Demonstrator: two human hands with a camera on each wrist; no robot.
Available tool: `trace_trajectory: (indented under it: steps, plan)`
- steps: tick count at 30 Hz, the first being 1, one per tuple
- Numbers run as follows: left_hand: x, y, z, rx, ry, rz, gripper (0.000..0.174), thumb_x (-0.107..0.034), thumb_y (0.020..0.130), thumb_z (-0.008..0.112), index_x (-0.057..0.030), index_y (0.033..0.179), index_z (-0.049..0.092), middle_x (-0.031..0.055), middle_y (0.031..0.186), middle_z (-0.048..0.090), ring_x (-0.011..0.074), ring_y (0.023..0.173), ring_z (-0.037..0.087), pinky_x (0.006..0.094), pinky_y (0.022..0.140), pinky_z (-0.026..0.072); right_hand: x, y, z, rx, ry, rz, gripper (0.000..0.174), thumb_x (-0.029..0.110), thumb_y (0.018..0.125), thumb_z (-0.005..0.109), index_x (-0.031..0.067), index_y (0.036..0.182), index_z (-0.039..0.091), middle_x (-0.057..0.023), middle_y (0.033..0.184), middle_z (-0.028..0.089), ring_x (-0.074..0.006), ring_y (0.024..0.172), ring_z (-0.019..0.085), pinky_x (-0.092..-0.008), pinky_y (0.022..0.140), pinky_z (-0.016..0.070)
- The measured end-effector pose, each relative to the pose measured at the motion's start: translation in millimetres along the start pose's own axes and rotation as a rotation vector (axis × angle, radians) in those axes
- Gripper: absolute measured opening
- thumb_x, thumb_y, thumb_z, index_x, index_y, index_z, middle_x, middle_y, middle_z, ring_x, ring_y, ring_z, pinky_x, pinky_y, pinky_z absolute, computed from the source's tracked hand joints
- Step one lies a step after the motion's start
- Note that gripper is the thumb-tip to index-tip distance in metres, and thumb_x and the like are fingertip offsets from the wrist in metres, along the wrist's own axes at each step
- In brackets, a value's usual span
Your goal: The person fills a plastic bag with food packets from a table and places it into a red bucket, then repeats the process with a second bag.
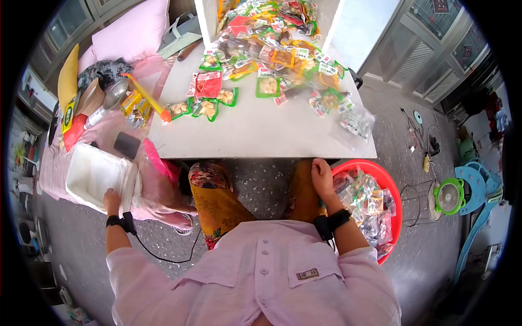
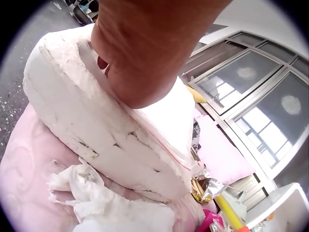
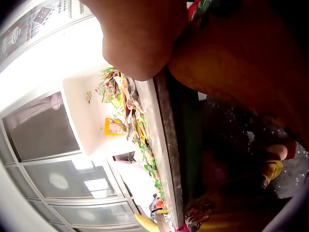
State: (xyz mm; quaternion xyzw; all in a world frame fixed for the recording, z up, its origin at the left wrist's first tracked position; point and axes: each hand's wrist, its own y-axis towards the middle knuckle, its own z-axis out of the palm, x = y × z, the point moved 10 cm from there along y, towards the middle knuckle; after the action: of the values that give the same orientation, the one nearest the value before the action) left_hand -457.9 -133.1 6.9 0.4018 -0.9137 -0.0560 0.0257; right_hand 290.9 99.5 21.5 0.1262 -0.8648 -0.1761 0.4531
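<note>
My left hand [image 1: 112,202] grips the near wall of a white foam box [image 1: 89,157]; in the left wrist view the fingers go over the rim, their tips mostly hidden. The box [image 2: 96,116] is worn, lined with thin white plastic, and sits on a pink cloth. My right hand [image 1: 322,176] rests loosely curled on the right knee, holding nothing, just below the table's front edge. A red basin [image 1: 398,212] full of small sealed food packets [image 1: 372,204] stands beside that forearm.
On the white table [image 1: 244,133] lie many food packets [image 1: 206,108], heaped toward a white open box [image 1: 331,32] at the back. A dark phone [image 1: 127,145], a yellow stick [image 1: 144,95] and a metal bowl [image 1: 116,95] are at left. A green fan [image 1: 449,196] stands right.
</note>
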Motion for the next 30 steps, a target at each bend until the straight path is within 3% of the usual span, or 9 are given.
trace_trajectory:
  steps: [6,13,16,19,20,23,24,26,30]
  plan:
    - [5,1,-5,-0.067,-0.023,-0.052,0.023,-0.018,0.076,0.039,-0.0009,0.079,0.055,0.0218,0.083,0.055,0.0387,0.079,0.052,0.0455,0.068,0.0415,1,-1,7,0.020,-0.005,0.001,0.009,0.003,0.071,0.049,0.0019,0.080,0.050,-0.0147,0.074,0.052,-0.0309,0.073,0.051,-0.0345,0.065,0.0416]
    - [-9,5,-49,-0.267,-0.172,-0.077,0.021,-0.019,0.073,0.041,-0.0010,0.076,0.053,0.0193,0.077,0.055,0.0364,0.072,0.052,0.0429,0.065,0.0400,2,1,9,0.034,-0.021,-0.038,0.008,0.002,0.071,0.049,0.0016,0.079,0.050,-0.0146,0.073,0.052,-0.0306,0.071,0.051,-0.0345,0.063,0.0415]
    - [-75,-24,-106,-0.339,-0.385,-0.059,0.019,-0.018,0.073,0.043,-0.0004,0.072,0.051,0.0182,0.072,0.053,0.0343,0.068,0.051,0.0394,0.063,0.0397,4,2,8,0.035,0.003,-0.009,0.007,0.003,0.072,0.049,0.0013,0.079,0.050,-0.0146,0.073,0.052,-0.0293,0.070,0.052,-0.0328,0.062,0.0420]
    - [-145,-32,-112,-0.290,-0.780,0.236,0.008,-0.005,0.073,0.043,0.0005,0.069,0.047,0.0094,0.063,0.046,0.0177,0.060,0.044,0.0287,0.059,0.0385,6,7,9,0.041,0.067,0.015,0.007,0.003,0.074,0.049,0.0011,0.080,0.050,-0.0140,0.073,0.053,-0.0261,0.069,0.053,-0.0302,0.061,0.0423]
    - [-175,-42,-117,-0.286,-0.862,0.332,0.007,-0.005,0.073,0.043,0.0006,0.069,0.047,0.0086,0.063,0.046,0.0169,0.061,0.044,0.0283,0.058,0.0380,12,11,12,0.074,0.094,0.032,0.008,0.004,0.074,0.049,0.0011,0.081,0.050,-0.0137,0.074,0.053,-0.0248,0.069,0.053,-0.0293,0.061,0.0422]
    - [-273,-78,-124,-0.179,-0.933,0.496,0.006,-0.005,0.073,0.044,-0.0011,0.071,0.047,0.0092,0.064,0.046,0.0190,0.061,0.046,0.0279,0.059,0.0392,40,25,23,0.112,0.181,-0.011,0.009,0.003,0.074,0.050,0.0012,0.082,0.050,-0.0123,0.074,0.052,-0.0214,0.068,0.052,-0.0273,0.061,0.0420]
    - [-302,-90,-127,-0.232,-0.939,0.527,0.004,-0.004,0.072,0.044,-0.0017,0.071,0.047,0.0091,0.064,0.046,0.0179,0.060,0.046,0.0275,0.058,0.0393,52,30,27,0.113,0.210,-0.040,0.009,0.003,0.074,0.050,0.0013,0.083,0.050,-0.0118,0.075,0.052,-0.0203,0.067,0.052,-0.0268,0.061,0.0419]
    - [-359,-108,-120,-0.116,-1.091,0.577,0.002,-0.001,0.070,0.045,-0.0023,0.069,0.046,0.0080,0.060,0.043,0.0157,0.056,0.042,0.0266,0.053,0.0372,75,40,38,0.143,0.247,-0.056,0.010,0.003,0.074,0.050,0.0014,0.084,0.050,-0.0112,0.076,0.052,-0.0192,0.068,0.052,-0.0264,0.061,0.0418]
    - [-443,-135,-92,-0.053,-1.170,0.660,0.003,-0.003,0.069,0.047,-0.0022,0.066,0.046,0.0122,0.058,0.045,0.0244,0.054,0.045,0.0316,0.051,0.0376,99,56,75,0.186,0.347,-0.080,0.012,0.005,0.074,0.052,0.0012,0.085,0.050,-0.0098,0.077,0.052,-0.0169,0.069,0.052,-0.0258,0.062,0.0418]
